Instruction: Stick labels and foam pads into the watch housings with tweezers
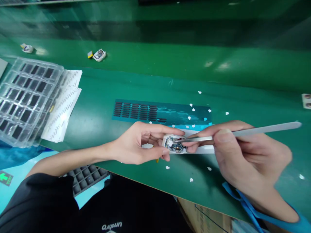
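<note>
My left hand (143,144) grips a small white device housing (175,149) between thumb and fingers, its open side with exposed circuitry facing up. My right hand (245,152) is closed around metal tweezers (264,128), whose tips reach into the housing. Whether the tips pinch anything is too small to tell. A bit of yellow (157,160) shows below my left fingers. Behind my hands lies a blue-green sheet (182,115) with rows of dark strips (136,111) on its left part. A white sheet (206,149) is partly hidden under my right fingers.
Several small white stickers (191,180) are scattered on the green table (97,94). Stacked clear trays (31,94) with dark pieces stand left, beside printed white sheets (63,113). Two more open white housings (99,55) lie at the back. A grey compartment tray (87,178) is below the front edge.
</note>
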### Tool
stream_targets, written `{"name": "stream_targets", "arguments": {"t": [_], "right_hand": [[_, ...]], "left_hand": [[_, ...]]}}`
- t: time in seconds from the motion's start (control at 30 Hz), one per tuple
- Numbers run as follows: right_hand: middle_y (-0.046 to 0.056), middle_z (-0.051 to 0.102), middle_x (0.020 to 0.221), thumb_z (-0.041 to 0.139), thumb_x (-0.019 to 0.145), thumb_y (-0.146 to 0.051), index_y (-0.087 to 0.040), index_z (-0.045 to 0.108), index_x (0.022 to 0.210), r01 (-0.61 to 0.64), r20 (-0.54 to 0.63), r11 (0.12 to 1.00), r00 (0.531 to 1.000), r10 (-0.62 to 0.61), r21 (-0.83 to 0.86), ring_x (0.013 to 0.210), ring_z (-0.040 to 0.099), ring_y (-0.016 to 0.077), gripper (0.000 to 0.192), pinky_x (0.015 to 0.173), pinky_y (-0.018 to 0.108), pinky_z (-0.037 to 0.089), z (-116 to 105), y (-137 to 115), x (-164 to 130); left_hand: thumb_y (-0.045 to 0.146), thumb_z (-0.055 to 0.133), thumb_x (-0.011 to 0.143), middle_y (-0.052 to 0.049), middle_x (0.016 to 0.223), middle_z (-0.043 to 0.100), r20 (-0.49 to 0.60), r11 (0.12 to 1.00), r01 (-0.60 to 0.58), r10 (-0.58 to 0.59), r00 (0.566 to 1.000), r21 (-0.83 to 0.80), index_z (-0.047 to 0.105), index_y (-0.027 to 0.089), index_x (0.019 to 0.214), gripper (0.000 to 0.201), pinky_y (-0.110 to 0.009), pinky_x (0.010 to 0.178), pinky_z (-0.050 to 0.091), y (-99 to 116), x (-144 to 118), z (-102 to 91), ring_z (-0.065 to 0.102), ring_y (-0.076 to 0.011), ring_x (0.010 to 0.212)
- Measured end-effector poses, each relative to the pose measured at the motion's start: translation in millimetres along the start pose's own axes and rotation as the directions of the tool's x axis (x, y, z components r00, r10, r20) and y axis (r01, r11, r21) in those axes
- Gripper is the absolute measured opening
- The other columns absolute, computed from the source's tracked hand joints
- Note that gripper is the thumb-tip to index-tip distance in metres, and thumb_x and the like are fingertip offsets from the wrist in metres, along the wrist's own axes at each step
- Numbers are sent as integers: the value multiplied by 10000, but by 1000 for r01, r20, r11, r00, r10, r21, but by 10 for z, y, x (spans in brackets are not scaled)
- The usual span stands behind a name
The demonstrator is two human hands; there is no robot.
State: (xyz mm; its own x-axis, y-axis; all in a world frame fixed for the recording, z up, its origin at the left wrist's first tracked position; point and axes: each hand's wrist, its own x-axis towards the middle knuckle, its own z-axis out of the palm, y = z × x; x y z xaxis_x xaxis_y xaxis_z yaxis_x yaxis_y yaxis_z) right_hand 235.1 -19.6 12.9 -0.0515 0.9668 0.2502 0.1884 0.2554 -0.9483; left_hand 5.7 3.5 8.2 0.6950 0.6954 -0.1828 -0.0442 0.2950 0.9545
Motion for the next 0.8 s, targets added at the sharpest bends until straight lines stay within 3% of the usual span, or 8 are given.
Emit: {"name": "stream_targets", "arguments": {"t": [0.27, 0.6, 0.8], "right_hand": [[-2, 776, 858, 611, 1051, -186, -250, 763, 903, 63, 54, 997, 997, -61, -38, 602, 737, 137, 221, 556, 245, 655, -4, -7, 28], [-3, 724, 851, 594, 1083, -330, -357, 797, 986, -69, 79, 995, 995, 63, 74, 672, 755, 191, 227, 556, 324, 658, -6, 39, -4], [7, 759, 890, 600, 1069, -252, -264, 770, 896, -24, 91, 999, 996, 21, 34, 602, 731, 155, 243, 568, 297, 661, 8, 18, 23]], "left_hand": [[151, 719, 928, -169, 1015, 808, -26, 999, 6, -7, 1000, -41, 668, 38, 1390, 478, -285, 760, 681, 12, 3, 30, 792, -180, 787], [129, 698, 914, -128, 920, 806, -28, 999, 8, -7, 1000, 31, 681, 56, 1380, 472, -257, 678, 659, 19, 1, 3, 788, -177, 745], [96, 695, 887, -164, 1098, 809, -47, 997, -33, 37, 998, 72, 709, 89, 1331, 444, -273, 663, 669, -27, -12, 30, 794, -180, 747]]}}
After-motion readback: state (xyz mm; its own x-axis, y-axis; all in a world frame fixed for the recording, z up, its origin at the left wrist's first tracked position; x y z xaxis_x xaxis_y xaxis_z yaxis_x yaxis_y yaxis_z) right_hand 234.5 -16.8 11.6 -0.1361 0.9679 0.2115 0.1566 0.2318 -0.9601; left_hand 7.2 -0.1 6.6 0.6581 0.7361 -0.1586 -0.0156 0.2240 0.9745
